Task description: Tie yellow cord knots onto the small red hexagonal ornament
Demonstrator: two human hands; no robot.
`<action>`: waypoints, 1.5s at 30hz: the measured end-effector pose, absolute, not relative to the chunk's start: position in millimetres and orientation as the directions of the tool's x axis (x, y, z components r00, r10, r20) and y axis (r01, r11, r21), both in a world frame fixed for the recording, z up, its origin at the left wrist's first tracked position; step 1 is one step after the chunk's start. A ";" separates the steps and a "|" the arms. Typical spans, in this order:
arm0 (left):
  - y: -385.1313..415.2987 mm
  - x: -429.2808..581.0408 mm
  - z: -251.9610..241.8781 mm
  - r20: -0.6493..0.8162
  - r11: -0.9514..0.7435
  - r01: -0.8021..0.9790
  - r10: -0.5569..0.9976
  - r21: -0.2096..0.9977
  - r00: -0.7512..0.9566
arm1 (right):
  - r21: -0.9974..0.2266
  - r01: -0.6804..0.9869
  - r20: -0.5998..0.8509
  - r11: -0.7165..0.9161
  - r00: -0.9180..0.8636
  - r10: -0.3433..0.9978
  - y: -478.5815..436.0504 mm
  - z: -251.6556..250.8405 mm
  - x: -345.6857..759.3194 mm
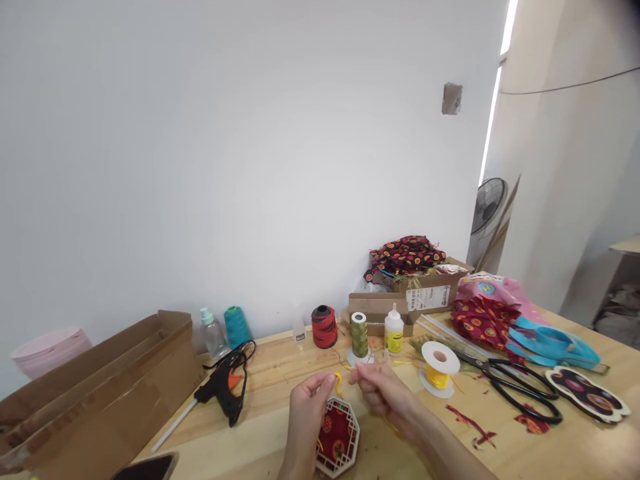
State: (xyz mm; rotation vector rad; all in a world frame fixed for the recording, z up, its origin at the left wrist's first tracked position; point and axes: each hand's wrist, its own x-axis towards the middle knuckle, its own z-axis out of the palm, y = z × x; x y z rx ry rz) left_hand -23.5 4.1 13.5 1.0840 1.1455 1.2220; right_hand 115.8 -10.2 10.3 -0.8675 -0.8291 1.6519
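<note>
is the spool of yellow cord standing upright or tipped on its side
Upright: the spool sits with one flat white end down on the table and the hole in its other end facing up.

Light soft and fairly even across the pale wall [250, 167] and wooden tabletop [260, 393], shadows faint; narrow slit [490, 123] at the wall's right edge burnt out to white. Space beneath the far-right shelf [627, 245] dim, extreme top right corner near black. Wide-angle stretch at left on the long cardboard box [120, 393]; fine detail soft, shipping label [427, 298] print illegible.
</note>
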 end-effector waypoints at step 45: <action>5.5 -23.4 4.2 0.005 0.000 -0.026 0.981 1.000 0.192 | -0.579 0.776 0.351 0.251 -0.041 0.936 -20.6 9.0 102.4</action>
